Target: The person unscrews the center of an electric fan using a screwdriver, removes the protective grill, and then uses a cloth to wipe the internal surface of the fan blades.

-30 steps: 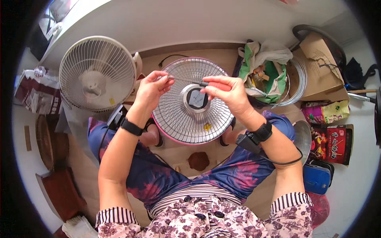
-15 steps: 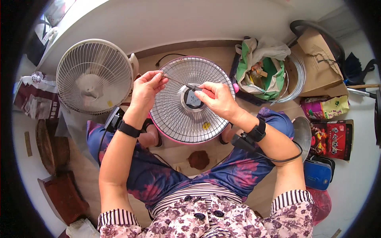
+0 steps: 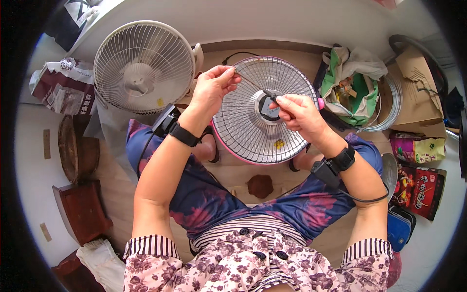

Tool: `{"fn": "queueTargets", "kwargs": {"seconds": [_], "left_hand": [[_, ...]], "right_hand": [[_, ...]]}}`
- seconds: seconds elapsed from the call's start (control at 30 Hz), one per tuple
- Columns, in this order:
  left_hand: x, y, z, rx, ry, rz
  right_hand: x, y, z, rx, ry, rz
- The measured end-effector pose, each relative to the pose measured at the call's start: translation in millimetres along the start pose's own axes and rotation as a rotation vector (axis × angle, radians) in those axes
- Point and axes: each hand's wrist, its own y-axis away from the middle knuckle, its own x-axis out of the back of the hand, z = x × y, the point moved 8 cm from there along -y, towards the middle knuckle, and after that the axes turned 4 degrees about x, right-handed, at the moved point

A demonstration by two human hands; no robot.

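Note:
A thin straight rod with a dark, thicker end (image 3: 257, 85) is stretched between my hands; its exact kind is too small to tell. My left hand (image 3: 215, 85) pinches the thin upper end between thumb and fingertips. The fingers of my right hand (image 3: 300, 112) are closed on the dark end. Both hands are above a round heater (image 3: 265, 138) with a pink rim, a wire grille and a silvery dish behind it. A dark plate sits at the grille's middle, partly behind the rod, and a yellow sticker (image 3: 278, 144) is near its lower edge.
A white fan (image 3: 141, 63) stands at left, beside a maroon bag (image 3: 65, 90). Rightward are a green-white bag (image 3: 360, 104), a wire coil (image 3: 393, 104), cardboard (image 3: 421, 82) and food packets (image 3: 419, 192). Wooden pieces (image 3: 82, 209) line the left wall; a brown lump (image 3: 260, 186) lies between my legs.
The view has shifted, so the surroundings appear further right. My hands keep hold of the rod over the heater, and its thin end now shows longer between them.

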Motion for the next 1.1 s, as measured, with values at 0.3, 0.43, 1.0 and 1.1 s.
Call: {"fn": "queueTargets", "kwargs": {"seconds": [0.3, 0.43, 1.0, 1.1], "left_hand": [[-1, 0, 8, -0.056, -0.100, -0.017], [1, 0, 8, -0.052, -0.086, -0.034], [-5, -3, 1, 0.037, 0.190, -0.116], [-2, -1, 1, 0.053, 0.176, -0.094]], "right_hand": [[5, -1, -4, 0.116, 0.143, 0.044], [1, 1, 1, 0.046, 0.032, -0.033], [-2, -2, 5, 0.099, 0.177, 0.026], [0, -2, 3, 0.146, 0.253, 0.047]]}}
